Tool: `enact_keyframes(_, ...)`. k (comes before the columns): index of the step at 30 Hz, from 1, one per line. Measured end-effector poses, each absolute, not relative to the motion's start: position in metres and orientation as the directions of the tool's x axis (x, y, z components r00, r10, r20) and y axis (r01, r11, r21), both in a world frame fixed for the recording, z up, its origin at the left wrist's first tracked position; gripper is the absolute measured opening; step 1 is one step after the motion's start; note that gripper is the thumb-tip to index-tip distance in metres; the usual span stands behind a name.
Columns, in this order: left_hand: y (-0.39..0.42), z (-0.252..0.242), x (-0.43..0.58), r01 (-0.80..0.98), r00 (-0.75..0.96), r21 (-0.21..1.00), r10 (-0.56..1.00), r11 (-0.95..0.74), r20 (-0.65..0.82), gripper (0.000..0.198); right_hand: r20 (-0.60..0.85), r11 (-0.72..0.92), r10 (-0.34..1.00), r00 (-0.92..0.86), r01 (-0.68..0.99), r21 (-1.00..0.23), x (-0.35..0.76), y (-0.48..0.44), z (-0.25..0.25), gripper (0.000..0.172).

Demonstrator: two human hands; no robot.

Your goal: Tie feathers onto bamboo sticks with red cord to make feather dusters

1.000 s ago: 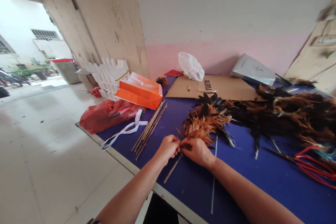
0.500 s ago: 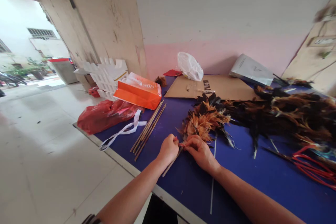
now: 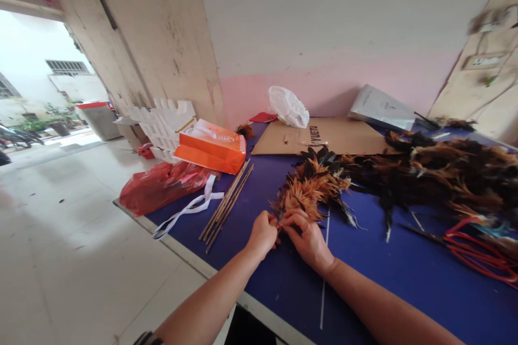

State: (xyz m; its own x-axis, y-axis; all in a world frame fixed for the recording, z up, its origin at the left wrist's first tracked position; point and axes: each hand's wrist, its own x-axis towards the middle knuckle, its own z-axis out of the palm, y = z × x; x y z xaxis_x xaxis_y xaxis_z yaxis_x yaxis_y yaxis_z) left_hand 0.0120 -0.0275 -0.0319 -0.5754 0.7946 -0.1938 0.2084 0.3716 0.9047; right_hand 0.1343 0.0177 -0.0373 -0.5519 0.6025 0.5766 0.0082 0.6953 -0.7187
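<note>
A feather duster (image 3: 306,190) with brown and black feathers lies on the blue table, its near end between my hands. My left hand (image 3: 264,234) is closed around that near end, where a stick was visible a moment ago; the stick is now hidden behind my fingers. Thumb and fingers of my right hand (image 3: 306,240) pinch at the base of the feathers, almost touching the left fingertips. What exactly lies between the fingertips is too small to make out. To the left of my hands rests a bundle of thin sticks (image 3: 226,207).
Loose dark feathers (image 3: 457,178) cover the table's right side, beside a red cord coil (image 3: 477,253). Behind lie flattened cardboard (image 3: 343,137) and a white plastic bag (image 3: 288,107). An orange paper bag (image 3: 216,151), red plastic bag (image 3: 162,186) and white strap (image 3: 194,207) lie left.
My left hand has turned slightly at the duster's near end, and the stick that stuck out below it is no longer visible. My right hand keeps pinching. The view has shifted slightly.
</note>
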Motion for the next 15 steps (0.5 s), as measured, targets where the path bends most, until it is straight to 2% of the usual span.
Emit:
enact_keyframes(4,-0.0278,-0.0336,0.0103,0.199,-0.57,0.914,0.801,0.352,-0.185,0.006,0.529,0.689,0.584,-0.616,0.032,-0.724,0.1342,0.0177,-0.0352,0.01)
enact_keyframes(15,-0.0321,-0.0387,0.0127,0.26,-0.579,0.923,0.811,0.284,-0.086,0.007,0.472,0.634,0.638,-0.609,0.067,-0.771,0.1314,0.0213,-0.0321,0.011)
